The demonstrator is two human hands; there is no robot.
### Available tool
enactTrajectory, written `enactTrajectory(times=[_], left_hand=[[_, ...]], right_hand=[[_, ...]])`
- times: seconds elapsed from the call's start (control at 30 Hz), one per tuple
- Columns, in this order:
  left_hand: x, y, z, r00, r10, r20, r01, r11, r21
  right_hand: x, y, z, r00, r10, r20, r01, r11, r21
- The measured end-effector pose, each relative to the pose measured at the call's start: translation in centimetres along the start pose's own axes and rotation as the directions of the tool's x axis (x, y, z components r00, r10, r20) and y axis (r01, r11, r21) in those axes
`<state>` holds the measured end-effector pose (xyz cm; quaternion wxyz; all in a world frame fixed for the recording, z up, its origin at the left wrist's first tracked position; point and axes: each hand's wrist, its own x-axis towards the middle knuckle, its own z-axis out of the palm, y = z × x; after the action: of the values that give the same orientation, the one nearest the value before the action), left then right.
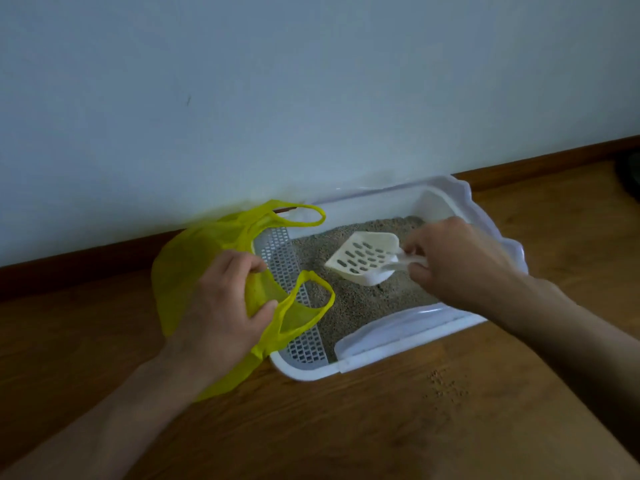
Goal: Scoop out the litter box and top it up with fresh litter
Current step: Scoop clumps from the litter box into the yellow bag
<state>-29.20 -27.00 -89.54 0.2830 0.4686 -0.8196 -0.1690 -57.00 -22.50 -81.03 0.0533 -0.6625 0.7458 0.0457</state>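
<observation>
Both hands full: scoop (363, 258) over litter (349, 299), bag (187, 265) at rim

Count, around the litter box (512, 251): 1 box, 1 scoop, 1 bag, 2 hands.
Slotted scoop (363, 256) ×1 over its litter; yellow bag (187, 271) ×1 at its left end, 2 handle loops; left hand (221, 306), right hand (457, 261).

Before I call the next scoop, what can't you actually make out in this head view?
- Scoop handle: covered by the right hand.
- Inside of the yellow bag: the left hand bunches its mouth, so contents are hidden.
- Clumps in the litter: grains too fine and dim to tell.
- Dark object at far right: cut off by the frame edge.
- Fresh litter supply: none in view.
</observation>
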Motion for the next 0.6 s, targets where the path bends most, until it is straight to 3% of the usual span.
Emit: enactTrajectory(times=[0.23, 0.43, 0.6], left_hand=[[0.4, 0.6, 1.6, 1.000, 0.013, 0.012, -0.012, 1.000, -0.024], [0.7, 1.0, 2.4, 0.998, 0.024, 0.050, -0.023, 0.999, -0.034], [0.6, 0.7, 2.5, 0.999, 0.012, 0.053, -0.010, 0.999, -0.040]], right_hand=[[0.1, 4.1, 0.7, 0.981, 0.132, 0.142, -0.126, 0.991, -0.046], [1.2, 4.1, 1.1, 0.957, 0.118, 0.264, -0.082, 0.986, -0.143], [1.5, 3.4, 1.8, 0.955, 0.131, 0.265, -0.069, 0.971, -0.228]])
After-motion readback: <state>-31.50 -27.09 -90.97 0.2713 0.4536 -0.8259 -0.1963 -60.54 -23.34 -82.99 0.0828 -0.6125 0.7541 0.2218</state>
